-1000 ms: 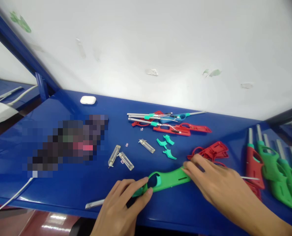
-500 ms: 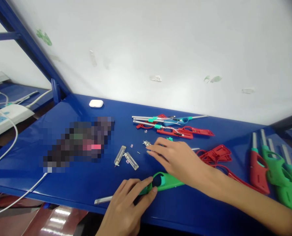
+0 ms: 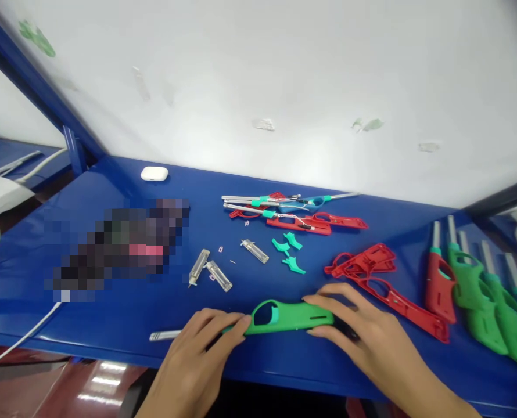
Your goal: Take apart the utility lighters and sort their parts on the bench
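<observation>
A green long-necked gas lighter [image 3: 295, 318] lies near the table's front edge, its metal tube pointing left. My left hand [image 3: 200, 348] is closed around the lighter's neck, hiding part of the tube. At the other end, my right hand [image 3: 367, 334] has its thumb and fingers on the two sides of the handle's butt. Beyond the hands lie three clear fuel tanks; one tank [image 3: 255, 251] is set apart from the other two. To their right are turquoise trigger pieces [image 3: 293, 266]. Red lighter shell halves [image 3: 387, 293] rest beyond my right hand.
Opened lighters with metal tubes and wires [image 3: 269, 213] lie toward the wall. Whole lighters [image 3: 480, 290] stand in a row at the right. A white case [image 3: 154, 173] sits at the back left, behind a blurred-out object [image 3: 123, 249] with a white cable.
My right hand has moved away from a fuel tank, back to the handle end of the green lighter. That tank now lies on the table. My left hand stays on the lighter.
</observation>
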`<action>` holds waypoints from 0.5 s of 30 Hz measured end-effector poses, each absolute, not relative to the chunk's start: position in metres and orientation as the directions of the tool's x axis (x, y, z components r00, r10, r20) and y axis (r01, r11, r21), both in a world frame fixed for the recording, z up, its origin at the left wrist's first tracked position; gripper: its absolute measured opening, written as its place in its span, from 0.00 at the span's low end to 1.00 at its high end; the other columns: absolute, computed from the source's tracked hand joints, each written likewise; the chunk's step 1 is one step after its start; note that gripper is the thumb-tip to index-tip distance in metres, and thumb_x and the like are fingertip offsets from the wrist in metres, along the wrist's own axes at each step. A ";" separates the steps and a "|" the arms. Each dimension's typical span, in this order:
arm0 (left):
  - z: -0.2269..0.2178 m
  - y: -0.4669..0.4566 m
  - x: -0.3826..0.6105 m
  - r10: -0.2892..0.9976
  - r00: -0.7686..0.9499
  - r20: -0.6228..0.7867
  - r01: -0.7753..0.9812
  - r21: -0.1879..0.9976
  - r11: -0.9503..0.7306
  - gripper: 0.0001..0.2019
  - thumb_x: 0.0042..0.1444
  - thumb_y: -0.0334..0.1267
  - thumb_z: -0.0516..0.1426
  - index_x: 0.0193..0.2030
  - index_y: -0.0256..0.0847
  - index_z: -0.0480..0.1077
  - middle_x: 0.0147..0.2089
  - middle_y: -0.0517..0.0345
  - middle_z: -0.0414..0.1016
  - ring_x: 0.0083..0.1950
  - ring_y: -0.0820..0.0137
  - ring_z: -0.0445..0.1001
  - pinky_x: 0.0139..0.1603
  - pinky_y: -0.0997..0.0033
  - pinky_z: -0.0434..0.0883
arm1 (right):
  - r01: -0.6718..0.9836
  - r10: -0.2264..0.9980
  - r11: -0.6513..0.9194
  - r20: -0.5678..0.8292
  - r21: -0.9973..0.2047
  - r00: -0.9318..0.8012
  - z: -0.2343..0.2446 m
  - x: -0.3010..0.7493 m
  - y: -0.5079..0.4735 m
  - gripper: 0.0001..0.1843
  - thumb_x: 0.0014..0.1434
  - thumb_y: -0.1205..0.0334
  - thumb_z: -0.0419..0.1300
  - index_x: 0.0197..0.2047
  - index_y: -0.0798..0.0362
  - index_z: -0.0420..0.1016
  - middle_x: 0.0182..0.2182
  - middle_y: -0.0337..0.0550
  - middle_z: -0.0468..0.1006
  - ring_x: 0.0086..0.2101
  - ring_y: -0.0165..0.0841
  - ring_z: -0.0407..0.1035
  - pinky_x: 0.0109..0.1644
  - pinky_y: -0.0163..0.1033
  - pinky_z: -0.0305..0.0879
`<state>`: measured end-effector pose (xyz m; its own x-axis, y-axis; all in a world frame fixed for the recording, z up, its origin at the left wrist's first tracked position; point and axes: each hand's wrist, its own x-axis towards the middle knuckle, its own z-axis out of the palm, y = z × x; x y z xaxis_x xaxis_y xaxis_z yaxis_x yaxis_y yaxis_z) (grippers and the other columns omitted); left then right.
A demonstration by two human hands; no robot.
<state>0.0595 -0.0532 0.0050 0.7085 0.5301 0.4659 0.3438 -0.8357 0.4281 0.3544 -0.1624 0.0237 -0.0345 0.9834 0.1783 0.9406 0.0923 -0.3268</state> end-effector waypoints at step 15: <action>0.010 -0.054 0.051 0.445 0.841 0.308 0.436 0.103 -0.894 0.35 0.69 0.19 0.44 0.79 0.48 0.57 0.65 0.50 0.78 0.59 0.60 0.79 0.58 0.56 0.76 | 0.875 0.976 -0.008 0.186 -0.484 0.112 0.039 0.351 -0.162 0.23 0.78 0.41 0.50 0.58 0.40 0.81 0.51 0.45 0.80 0.44 0.40 0.83 0.41 0.41 0.84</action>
<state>0.0515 -0.0537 0.0103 0.8407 0.4454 0.3080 0.4358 -0.8941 0.1034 0.3510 -0.1622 0.0391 0.1116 0.9762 0.1860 0.8752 -0.0079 -0.4836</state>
